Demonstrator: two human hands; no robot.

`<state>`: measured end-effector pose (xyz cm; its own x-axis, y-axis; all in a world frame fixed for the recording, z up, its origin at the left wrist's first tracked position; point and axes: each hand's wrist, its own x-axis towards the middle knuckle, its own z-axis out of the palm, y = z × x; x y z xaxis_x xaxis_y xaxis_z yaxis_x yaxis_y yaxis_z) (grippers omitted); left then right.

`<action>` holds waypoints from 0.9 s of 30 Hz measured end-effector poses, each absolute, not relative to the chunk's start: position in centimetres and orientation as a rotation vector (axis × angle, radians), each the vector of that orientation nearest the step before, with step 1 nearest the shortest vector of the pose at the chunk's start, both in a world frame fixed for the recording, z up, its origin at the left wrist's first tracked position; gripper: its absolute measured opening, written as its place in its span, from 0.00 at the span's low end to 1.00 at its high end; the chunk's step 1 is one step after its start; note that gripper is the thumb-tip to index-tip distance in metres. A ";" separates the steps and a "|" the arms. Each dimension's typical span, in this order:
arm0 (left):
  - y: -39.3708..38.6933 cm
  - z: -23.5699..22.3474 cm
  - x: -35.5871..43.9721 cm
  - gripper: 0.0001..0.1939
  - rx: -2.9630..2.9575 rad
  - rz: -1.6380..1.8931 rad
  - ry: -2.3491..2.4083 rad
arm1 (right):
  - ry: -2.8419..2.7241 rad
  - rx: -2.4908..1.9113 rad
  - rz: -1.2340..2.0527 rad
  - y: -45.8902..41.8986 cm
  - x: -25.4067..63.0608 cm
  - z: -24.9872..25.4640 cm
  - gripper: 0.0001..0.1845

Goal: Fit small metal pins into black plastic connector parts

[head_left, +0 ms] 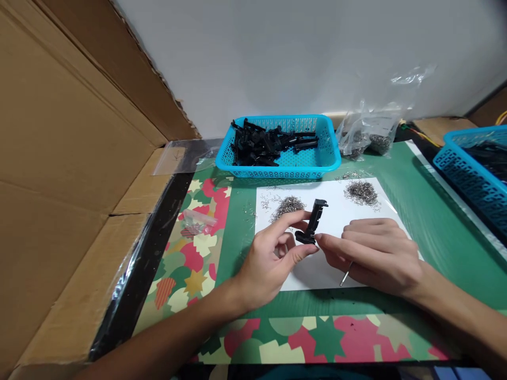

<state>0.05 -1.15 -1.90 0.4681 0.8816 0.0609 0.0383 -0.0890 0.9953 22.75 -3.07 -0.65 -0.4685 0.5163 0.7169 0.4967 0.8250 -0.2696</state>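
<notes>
My left hand (267,258) pinches a black plastic part (315,219) between thumb and forefinger, above a white sheet of paper (309,277). The part stands nearly upright, with a long narrow body and a wider foot. My right hand (376,256) is closed, its fingertips touching the part near the foot. From beneath its curled fingers sticks out a thin metal rod (346,274); its other end is hidden. A pile of small metal springs or clips (289,207) lies behind my left hand, and a second metal pile (362,193) lies behind the right.
At the back stands a blue basket (277,171) of black plastic parts. Clear bags of metal pieces (378,140) sit to its right. Another blue basket (475,169) is at the far right. Cardboard (71,158) walls the left side. A small clear bag (198,221) lies on the patterned mat.
</notes>
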 end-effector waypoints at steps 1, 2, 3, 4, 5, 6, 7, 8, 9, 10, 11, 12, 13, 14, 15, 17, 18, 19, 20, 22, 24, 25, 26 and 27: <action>-1.1 -1.9 0.0 0.23 1.504 0.860 0.844 | -2.147 -0.740 0.027 -3.1 22.8 -0.7 0.21; -1.1 -1.9 0.0 0.23 1.505 0.856 0.842 | -2.153 -0.739 0.029 -3.0 22.9 -0.7 0.21; -1.1 -1.9 0.0 0.22 1.503 0.856 0.838 | -2.161 -0.737 0.033 -3.0 22.9 -0.7 0.21; -1.1 -1.9 0.0 0.22 1.497 0.858 0.833 | -2.166 -0.734 0.035 -3.0 23.0 -0.8 0.22; -1.1 -1.9 0.1 0.22 1.490 0.865 0.827 | -2.173 -0.732 0.036 -3.0 23.0 -0.8 0.22; -1.1 -1.9 0.1 0.22 1.482 0.872 0.823 | -2.183 -0.732 0.038 -3.0 23.0 -0.8 0.22; -1.1 -1.9 0.1 0.22 1.474 0.880 0.821 | -2.190 -0.730 0.037 -3.0 23.0 -0.8 0.22; -1.1 -1.9 0.2 0.22 1.467 0.884 0.820 | -2.194 -0.727 0.035 -3.0 23.0 -0.8 0.22; -1.1 -1.9 0.2 0.22 1.459 0.891 0.823 | -2.196 -0.724 0.033 -3.0 23.0 -0.8 0.21; -1.1 -1.9 0.2 0.22 1.450 0.897 0.828 | -2.197 -0.722 0.032 -3.0 23.1 -0.8 0.21; -1.1 -1.9 0.2 0.22 1.444 0.899 0.835 | -2.197 -0.723 0.031 -3.0 23.1 -0.8 0.20; -1.1 -1.9 0.2 0.22 1.443 0.904 0.843 | -2.203 -0.728 0.035 -3.0 23.1 -0.8 0.19; -1.0 -1.9 0.2 0.22 1.450 0.912 0.847 | -2.215 -0.735 0.041 -2.9 23.2 -0.9 0.17; -1.0 -1.9 0.2 0.21 1.468 0.916 0.847 | -2.232 -0.745 0.053 -2.9 23.2 -0.9 0.16; -0.9 -1.8 0.2 0.20 1.492 0.915 0.840 | -2.244 -0.754 0.066 -2.9 23.3 -1.0 0.15; -0.8 -1.7 0.1 0.19 1.538 0.895 0.810 | -2.241 -0.767 0.097 -2.8 23.3 -1.0 0.13; -0.8 -1.6 0.0 0.19 1.552 0.882 0.794 | -2.228 -0.772 0.110 -2.8 23.3 -1.0 0.12; -0.7 -1.5 0.0 0.19 1.558 0.866 0.781 | -2.211 -0.776 0.124 -2.7 23.4 -0.9 0.11; -0.7 -1.4 -0.1 0.19 1.558 0.853 0.768 | -2.193 -0.777 0.143 -2.7 23.4 -0.9 0.11; -0.6 -1.3 -0.2 0.20 1.547 0.812 0.736 | -2.154 -0.787 0.187 -2.6 23.5 -0.9 0.11; -0.6 -1.2 -0.3 0.22 1.542 0.753 0.696 | -2.121 -0.813 0.224 -2.6 23.6 -1.1 0.13; -0.6 -1.1 -0.3 0.22 1.556 0.729 0.682 | -2.108 -0.821 0.237 -2.5 23.8 -1.3 0.14; -0.6 -1.0 -0.4 0.22 1.586 0.715 0.674 | -2.102 -0.815 0.244 -2.5 23.9 -1.4 0.14; -0.6 -1.0 -0.5 0.23 1.627 0.708 0.670 | -2.104 -0.796 0.253 -2.5 24.0 -1.4 0.14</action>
<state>-0.48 -0.57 -0.99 0.6512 0.7538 0.0880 0.0463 -0.1552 0.9868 24.04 -2.47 -1.43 -0.4361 0.6215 0.6508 0.4492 0.7770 -0.4410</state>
